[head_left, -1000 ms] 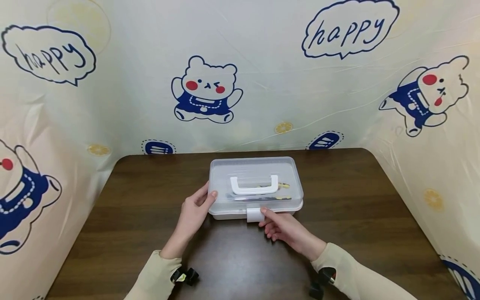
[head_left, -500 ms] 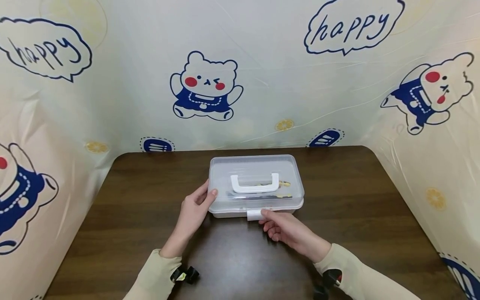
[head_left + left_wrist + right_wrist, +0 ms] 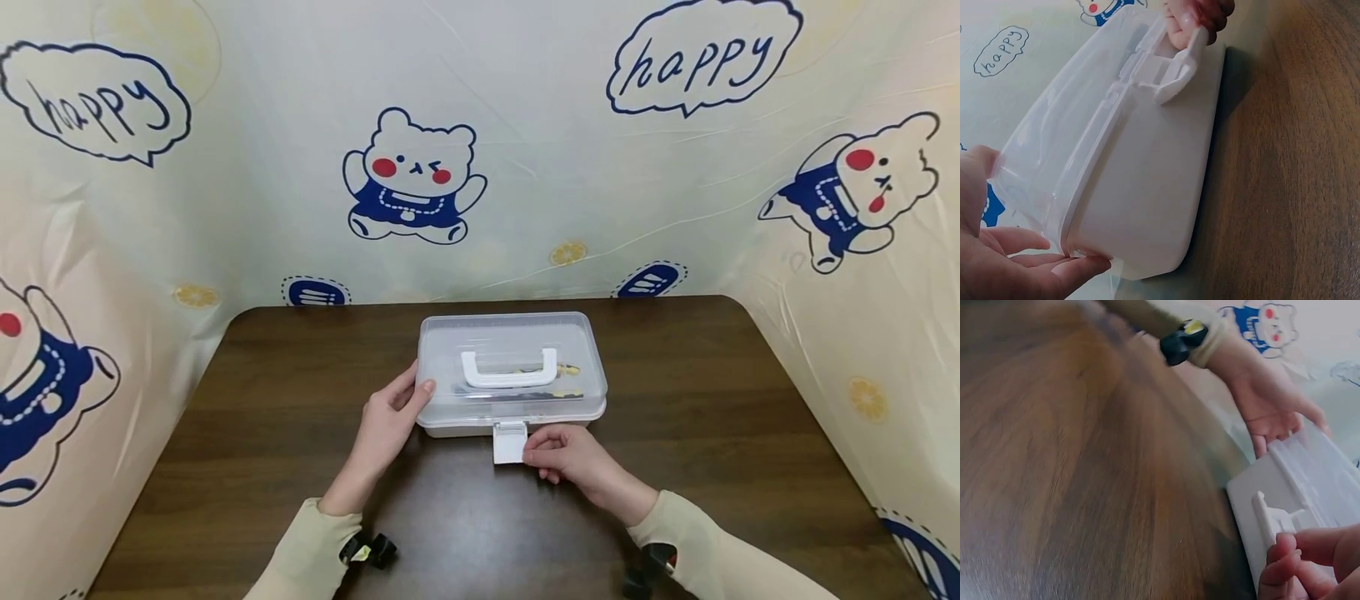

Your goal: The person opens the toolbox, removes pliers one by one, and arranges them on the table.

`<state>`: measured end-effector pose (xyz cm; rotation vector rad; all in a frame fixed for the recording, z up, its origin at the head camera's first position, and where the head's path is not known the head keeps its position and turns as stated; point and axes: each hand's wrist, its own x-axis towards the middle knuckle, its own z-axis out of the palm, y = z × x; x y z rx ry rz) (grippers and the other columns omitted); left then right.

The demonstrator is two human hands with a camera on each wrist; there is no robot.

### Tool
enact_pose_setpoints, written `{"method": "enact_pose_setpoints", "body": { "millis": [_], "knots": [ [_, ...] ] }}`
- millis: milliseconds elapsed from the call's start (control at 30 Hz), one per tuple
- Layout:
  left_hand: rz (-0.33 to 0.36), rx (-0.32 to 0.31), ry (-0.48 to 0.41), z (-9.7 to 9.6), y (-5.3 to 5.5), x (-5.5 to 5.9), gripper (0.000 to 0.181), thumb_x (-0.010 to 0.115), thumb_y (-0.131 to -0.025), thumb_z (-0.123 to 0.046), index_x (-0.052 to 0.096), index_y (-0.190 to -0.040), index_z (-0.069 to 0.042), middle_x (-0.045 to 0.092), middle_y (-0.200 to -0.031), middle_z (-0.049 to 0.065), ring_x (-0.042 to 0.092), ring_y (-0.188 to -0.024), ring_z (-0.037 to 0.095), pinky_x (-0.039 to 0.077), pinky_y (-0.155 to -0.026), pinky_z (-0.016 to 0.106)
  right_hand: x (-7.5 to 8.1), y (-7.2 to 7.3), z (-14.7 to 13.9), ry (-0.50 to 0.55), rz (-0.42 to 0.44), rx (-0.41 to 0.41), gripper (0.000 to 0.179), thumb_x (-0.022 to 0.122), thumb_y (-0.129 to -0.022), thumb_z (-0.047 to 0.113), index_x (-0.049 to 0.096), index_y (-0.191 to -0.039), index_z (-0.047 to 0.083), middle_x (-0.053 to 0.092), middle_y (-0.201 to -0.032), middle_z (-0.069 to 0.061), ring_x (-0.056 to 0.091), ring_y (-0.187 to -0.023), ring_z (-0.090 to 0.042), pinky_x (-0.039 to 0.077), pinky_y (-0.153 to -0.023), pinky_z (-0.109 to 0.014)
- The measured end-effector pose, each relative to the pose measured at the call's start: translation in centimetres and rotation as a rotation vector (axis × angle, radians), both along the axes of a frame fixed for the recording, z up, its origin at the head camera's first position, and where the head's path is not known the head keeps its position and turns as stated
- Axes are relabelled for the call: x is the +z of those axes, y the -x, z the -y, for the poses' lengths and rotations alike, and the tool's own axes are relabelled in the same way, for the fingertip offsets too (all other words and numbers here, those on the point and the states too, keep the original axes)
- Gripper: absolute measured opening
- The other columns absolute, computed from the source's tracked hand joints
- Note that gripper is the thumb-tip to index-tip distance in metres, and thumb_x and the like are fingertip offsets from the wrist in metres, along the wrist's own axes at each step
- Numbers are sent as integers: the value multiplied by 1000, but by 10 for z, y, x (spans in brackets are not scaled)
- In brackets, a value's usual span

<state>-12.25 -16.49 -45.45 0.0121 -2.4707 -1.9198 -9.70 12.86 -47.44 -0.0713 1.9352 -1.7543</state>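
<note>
A plastic storage box (image 3: 438, 337) with a see-through lid and a white carry handle (image 3: 510, 379) stands on the table, lid down. Yellow and dark items (image 3: 567, 369) show faintly through the lid. My left hand (image 3: 390, 417) holds the box's left end, thumb on the lid and fingers along the side below the rim (image 3: 1041, 269). At the front, the white latch (image 3: 510, 446) is swung out from the box wall. My right hand (image 3: 573, 458) pinches the latch's right edge between thumb and fingers; in the right wrist view the latch (image 3: 1264, 515) sticks out beside the fingertips.
The dark wooden table (image 3: 300, 358) has rounded far corners. A pale curtain (image 3: 525, 183) printed with bears and "happy" bubbles hangs behind it and on both sides. Black wrist cameras (image 3: 371, 548) sit at both sleeves.
The latch has swung outward and down from the box front, with my right hand's fingers moving along with it. My left hand stays on the box's left end.
</note>
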Motion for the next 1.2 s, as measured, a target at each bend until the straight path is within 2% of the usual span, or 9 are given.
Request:
{"method": "enact_pose_setpoints", "body": {
  "millis": [133, 267, 500, 633, 733, 867, 967, 1067, 1200],
  "knots": [
    [4, -1, -1, 0, 0, -1, 57, 68, -103, -31, 52, -153, -7, 55, -150, 16, 55, -137, 25, 46, -108, 31, -1, 0, 2, -38, -61, -8, 29, 70, -94, 1, 69, -117, -16, 68, -74, -3, 56, -60, -6, 46, -54, -17],
    [5, 3, 4, 1, 0, -1, 58, 69, -103, -31, 52, -153, -7, 55, -151, 16, 55, -137, 26, 46, -108, 30, -3, 0, 1, -34, -63, 2, 33, 69, -96, 3, 67, -124, -16, 74, -85, -12, 61, -66, -8, 51, -58, -19],
    [24, -57, 18, 7, 2, -3, 63, 67, -103, -33, 46, -157, -8, 51, -156, 15, 53, -140, 27, 47, -108, 29, -2, 1, -15, 12, -74, 65, 41, 69, -99, 7, 62, -131, -16, 71, -121, -29, 73, -99, -12, 61, -82, -26],
    [41, -177, 39, 19, 0, -8, 71, 70, -102, -30, 38, -162, -8, 41, -163, 15, 44, -147, 30, 46, -111, 38, 13, 3, -43, -135, -159, 109, 43, 73, -98, 17, 67, -129, -12, 74, -119, -22, 73, -101, -11, 60, -83, -24],
    [24, -267, 56, 30, -2, -12, 80, 76, -97, -21, 33, -163, -7, 33, -167, 16, 37, -151, 33, 44, -111, 40, 26, 8, -70, -261, -189, 154, 43, 74, -98, 23, 70, -125, -10, 77, -111, -18, 75, -98, -20, 61, -82, -28],
    [-30, -328, 109, 37, -3, -16, 89, 83, -91, -18, 33, -163, -8, 31, -168, 16, 39, -150, 34, 45, -110, 38, 35, 17, -100, -441, -255, 181, 47, 74, -98, 32, 71, -124, -7, 78, -109, -16, 75, -98, -26, 62, -84, -35],
    [-71, -330, 173, 39, -2, -19, 90, 85, -89, -19, 34, -163, -9, 32, -168, 16, 43, -147, 35, 46, -109, 40, 31, 24, -112, -489, -344, 146, 59, 76, -97, 33, 62, -137, -8, 71, -127, -22, 72, -113, -32, 61, -92, -40],
    [-103, -322, 231, 40, 0, -22, 90, 85, -88, -20, 36, -163, -10, 33, -167, 16, 46, -145, 37, 47, -109, 44, 22, 30, -114, -429, -414, 123, 79, 79, -95, 29, 42, -154, -6, 51, -152, -28, 59, -133, -42, 54, -104, -48],
    [-126, -319, 250, 41, 3, -25, 91, 87, -87, -18, 37, -162, -12, 33, -168, 14, 47, -144, 36, 46, -110, 47, 11, 38, -112, -435, -555, 128, 96, 84, -90, 26, 27, -166, 11, 34, -166, -20, 47, -143, -43, 44, -112, -55]
  ]
}}
